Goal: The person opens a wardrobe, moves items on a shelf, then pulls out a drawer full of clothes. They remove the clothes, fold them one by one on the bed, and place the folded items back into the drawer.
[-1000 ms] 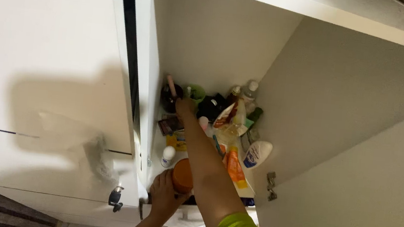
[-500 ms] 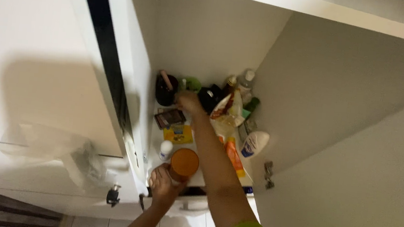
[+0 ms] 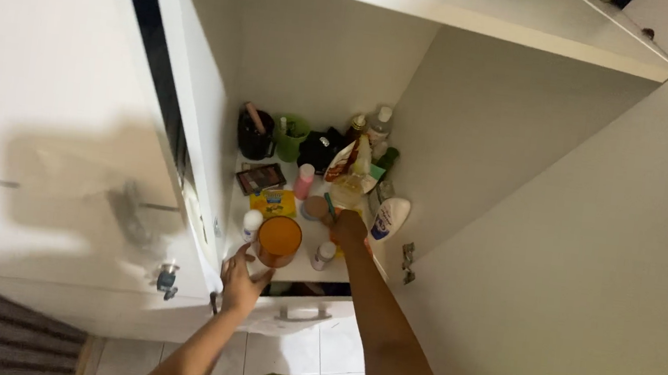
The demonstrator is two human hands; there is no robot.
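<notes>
Head view: a person reaches both arms up into an open white cabinet (image 3: 473, 119) crowded with toiletries. Left hand (image 3: 242, 279), fingers spread, touches the base of an orange cup (image 3: 279, 240) standing at the shelf's near edge, just right of a small white bottle (image 3: 251, 225). Right hand (image 3: 349, 229) rests among the items further right, near a white lotion bottle (image 3: 389, 218); whether its fingers pinch anything cannot be told. A black mug (image 3: 255, 136) and green cup (image 3: 293, 137) stand at the far wall.

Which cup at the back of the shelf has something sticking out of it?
The black cup in the back left corner; a stick-like handle pokes out. The green cup beside it doesn't.
</notes>
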